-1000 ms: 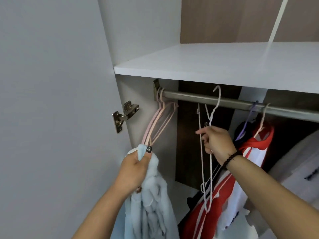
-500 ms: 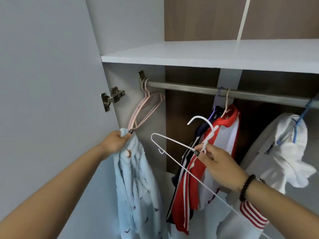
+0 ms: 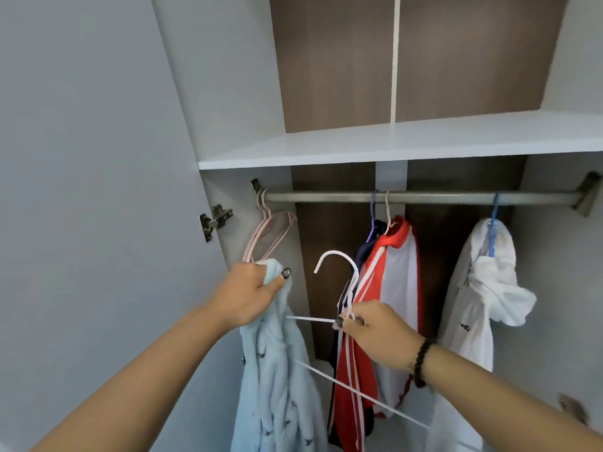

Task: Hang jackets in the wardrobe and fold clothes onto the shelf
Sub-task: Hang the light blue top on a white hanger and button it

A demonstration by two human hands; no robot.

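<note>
Left hand (image 3: 251,296) grips pale-blue fleece jacket (image 3: 277,386) at collar; right hand (image 3: 375,334) pinches thin white wire hanger (image 3: 342,288) neck; risk: hanger arm snags fleece, jacket slips.

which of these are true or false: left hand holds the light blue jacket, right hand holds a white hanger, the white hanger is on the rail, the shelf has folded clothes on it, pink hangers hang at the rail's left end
1. The left hand holds the light blue jacket. True.
2. The right hand holds a white hanger. True.
3. The white hanger hangs on the rail. False: it is off the rail, held below it.
4. The shelf has folded clothes on it. False: none show on the visible part.
5. Pink hangers hang at the rail's left end. True.
</note>
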